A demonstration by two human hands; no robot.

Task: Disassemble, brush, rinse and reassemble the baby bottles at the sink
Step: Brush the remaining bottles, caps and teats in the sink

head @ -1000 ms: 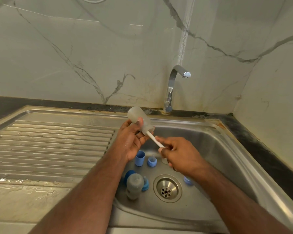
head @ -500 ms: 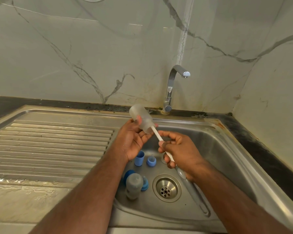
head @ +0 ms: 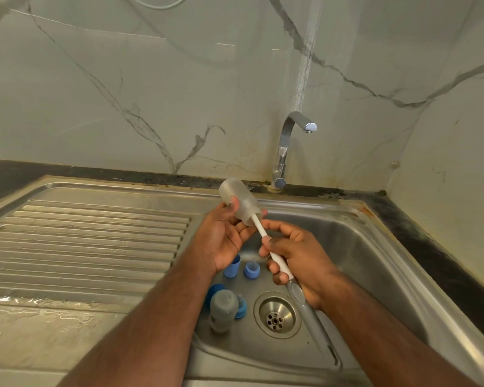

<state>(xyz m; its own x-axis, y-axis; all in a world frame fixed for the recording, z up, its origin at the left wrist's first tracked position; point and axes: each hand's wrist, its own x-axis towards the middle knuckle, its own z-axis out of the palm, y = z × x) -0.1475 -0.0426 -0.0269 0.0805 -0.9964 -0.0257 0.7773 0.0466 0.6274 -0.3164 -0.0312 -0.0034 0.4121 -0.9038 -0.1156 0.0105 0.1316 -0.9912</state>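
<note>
My left hand (head: 224,238) grips a frosted clear baby bottle (head: 236,199), tilted with its open mouth toward me, above the sink basin (head: 375,261). My right hand (head: 296,258) holds the white-and-grey handle of a bottle brush (head: 296,291); the brush's white shaft enters the bottle mouth and its head is hidden inside. On the basin floor lie a second grey bottle (head: 223,312), a blue cap (head: 232,266), a blue collar with a teat (head: 252,270), and more blue parts (head: 241,308) beside the grey bottle.
The chrome tap (head: 287,152) stands behind the basin, with no water running. The drain strainer (head: 275,317) sits in the basin floor. A ribbed steel draining board (head: 90,241) extends to the left, wet near its front edge. Marble wall panels close off the back and right.
The bottle has tipped up and away slightly in my left hand. My right hand slid down the brush handle, exposing more of the white shaft.
</note>
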